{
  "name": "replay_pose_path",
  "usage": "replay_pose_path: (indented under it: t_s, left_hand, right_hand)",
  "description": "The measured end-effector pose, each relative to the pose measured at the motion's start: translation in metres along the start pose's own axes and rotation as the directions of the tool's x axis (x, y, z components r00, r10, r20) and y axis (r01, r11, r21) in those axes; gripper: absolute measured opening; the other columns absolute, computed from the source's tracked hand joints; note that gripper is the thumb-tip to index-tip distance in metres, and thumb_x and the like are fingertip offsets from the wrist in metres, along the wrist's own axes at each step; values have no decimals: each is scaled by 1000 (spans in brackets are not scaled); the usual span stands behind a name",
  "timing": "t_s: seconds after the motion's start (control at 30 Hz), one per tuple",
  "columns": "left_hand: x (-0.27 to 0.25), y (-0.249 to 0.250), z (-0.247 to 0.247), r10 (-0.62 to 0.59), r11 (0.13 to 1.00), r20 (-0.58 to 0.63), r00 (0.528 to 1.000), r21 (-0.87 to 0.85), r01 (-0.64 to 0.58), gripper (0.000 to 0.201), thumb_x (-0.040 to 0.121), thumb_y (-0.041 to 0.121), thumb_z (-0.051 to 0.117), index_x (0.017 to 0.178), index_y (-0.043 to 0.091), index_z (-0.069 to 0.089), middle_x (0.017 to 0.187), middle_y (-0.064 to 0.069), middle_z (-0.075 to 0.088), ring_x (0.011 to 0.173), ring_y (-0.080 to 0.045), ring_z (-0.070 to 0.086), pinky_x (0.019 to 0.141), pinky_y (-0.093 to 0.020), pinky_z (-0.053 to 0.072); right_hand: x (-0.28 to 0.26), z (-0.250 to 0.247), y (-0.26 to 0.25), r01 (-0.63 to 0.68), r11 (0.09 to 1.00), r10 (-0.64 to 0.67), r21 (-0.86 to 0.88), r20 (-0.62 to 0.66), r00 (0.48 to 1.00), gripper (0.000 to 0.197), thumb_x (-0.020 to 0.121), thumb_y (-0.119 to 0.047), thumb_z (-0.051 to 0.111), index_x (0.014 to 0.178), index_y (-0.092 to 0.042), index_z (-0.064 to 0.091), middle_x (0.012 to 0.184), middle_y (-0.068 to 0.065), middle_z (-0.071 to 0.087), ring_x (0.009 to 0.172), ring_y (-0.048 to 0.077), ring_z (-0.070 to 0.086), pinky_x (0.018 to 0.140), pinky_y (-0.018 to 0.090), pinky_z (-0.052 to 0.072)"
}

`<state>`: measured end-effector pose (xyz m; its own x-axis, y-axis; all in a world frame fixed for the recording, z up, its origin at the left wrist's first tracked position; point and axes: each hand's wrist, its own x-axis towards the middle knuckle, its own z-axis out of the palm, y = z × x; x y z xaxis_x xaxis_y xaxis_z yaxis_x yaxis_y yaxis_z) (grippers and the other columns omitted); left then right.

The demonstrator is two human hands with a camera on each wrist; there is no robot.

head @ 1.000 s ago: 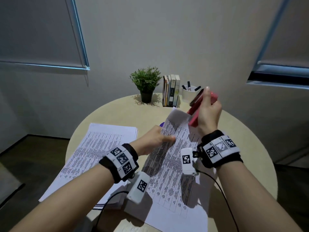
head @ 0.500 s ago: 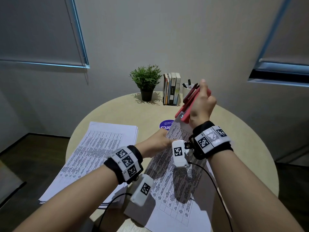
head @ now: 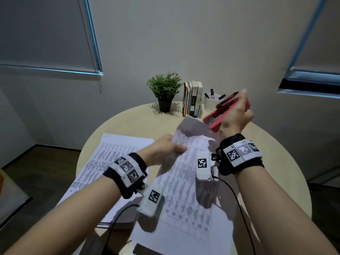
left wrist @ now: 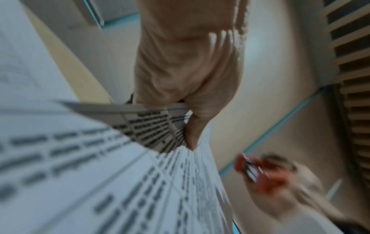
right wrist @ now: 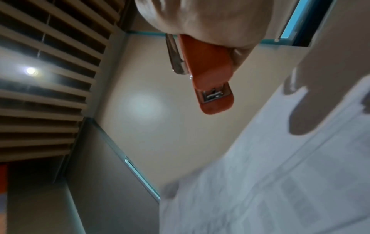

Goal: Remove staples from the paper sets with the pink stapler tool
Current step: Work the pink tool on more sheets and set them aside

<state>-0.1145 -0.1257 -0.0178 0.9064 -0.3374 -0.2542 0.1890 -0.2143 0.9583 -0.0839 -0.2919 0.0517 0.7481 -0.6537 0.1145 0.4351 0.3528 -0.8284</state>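
Observation:
A printed paper set (head: 185,181) is lifted off the round table and blurred by motion. My left hand (head: 165,150) pinches its upper left edge; in the left wrist view the thumb (left wrist: 197,126) presses on fanned sheets (left wrist: 120,174). My right hand (head: 235,116) grips the pink stapler tool (head: 220,115) just above the set's far right corner, apart from the paper. The right wrist view shows the stapler tool (right wrist: 210,76) pointing down, its metal end exposed, with the paper (right wrist: 270,174) below it.
A second stack of printed sheets (head: 110,162) lies on the table's (head: 128,122) left side. At the back stand a potted plant (head: 164,92), a row of books (head: 192,100) and a white cup of pens (head: 211,103). Cables trail from both wrist cameras.
The right hand has swung the stapler away from the paper's top corner, up and to the right. The left hand has lifted the paper set, which now blurs with movement.

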Motion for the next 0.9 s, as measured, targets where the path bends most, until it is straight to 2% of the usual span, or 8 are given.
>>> replay_pose_path:
  t_s: [0.07, 0.17, 0.3, 0.43, 0.57, 0.63, 0.77, 0.9]
  left_hand:
    - [-4, 7, -35, -12, 1000, -79, 997, 24, 13, 8, 94, 6, 54, 93, 2, 61, 77, -8, 65, 57, -13, 64, 52, -23, 52]
    - [-9, 8, -98, -90, 995, -171, 981, 29, 96, 10, 93, 3, 55, 101, -1, 60, 88, -14, 67, 69, -22, 67, 58, -31, 56]
    - [-21, -10, -165, -250, 921, -328, 911, 209, 329, 5, 91, 3, 56, 87, 2, 56, 69, -10, 57, 52, -21, 57, 51, -29, 47]
    - [-33, -47, -199, -353, 806, -467, 811, 288, 517, 17, 93, 4, 56, 106, -7, 54, 78, -18, 59, 69, -31, 59, 67, -40, 50]
    - [-32, -80, -208, -371, 751, -563, 739, 286, 595, 38, 91, 11, 61, 122, -10, 52, 118, -30, 59, 113, -43, 57, 100, -51, 46]
    - [-28, -89, -209, -360, 764, -582, 729, 265, 588, 40, 90, 11, 62, 123, -9, 53, 119, -27, 60, 112, -40, 58, 101, -50, 45]
    - [-21, -93, -204, -318, 799, -607, 729, 243, 551, 40, 90, 11, 62, 125, -6, 53, 115, -21, 62, 107, -36, 59, 94, -44, 49]
    - [-14, -100, -206, -251, 795, -631, 734, 298, 528, 41, 88, 8, 64, 125, -5, 53, 111, -18, 63, 95, -31, 61, 80, -38, 52]
  right_hand:
    - [8, -4, -3, -3, 998, 7, 65, -64, 998, 34, 95, -40, 58, 79, -10, 58, 72, 7, 66, 58, 21, 68, 62, 39, 61]
    - [16, -14, 0, -71, 996, 76, 48, -129, 989, 31, 95, -39, 57, 81, -11, 58, 76, 6, 66, 61, 20, 68, 63, 34, 59]
    - [11, -31, 26, -322, 946, 315, -42, -113, 942, 32, 94, -42, 54, 89, -11, 58, 79, 6, 67, 66, 21, 67, 66, 35, 56]
    - [-2, -44, 63, -517, 835, 501, -190, -125, 856, 41, 93, -49, 50, 98, -9, 60, 85, 9, 67, 69, 25, 64, 64, 31, 51]
    - [-15, -51, 91, -583, 754, 577, -303, -120, 808, 34, 95, -41, 51, 82, -10, 52, 77, 11, 64, 62, 25, 60, 61, 32, 49]
    - [-20, -53, 101, -590, 730, 591, -345, -114, 798, 32, 94, -36, 52, 81, -7, 53, 74, 13, 62, 57, 26, 58, 56, 32, 48]
    - [-24, -58, 120, -568, 669, 601, -479, -102, 793, 34, 91, -35, 57, 104, -4, 61, 90, 17, 68, 69, 30, 62, 64, 34, 52]
    - [-31, -62, 129, -491, 608, 583, -623, -69, 809, 25, 84, -28, 61, 93, -5, 64, 71, 12, 67, 64, 30, 60, 65, 34, 50]
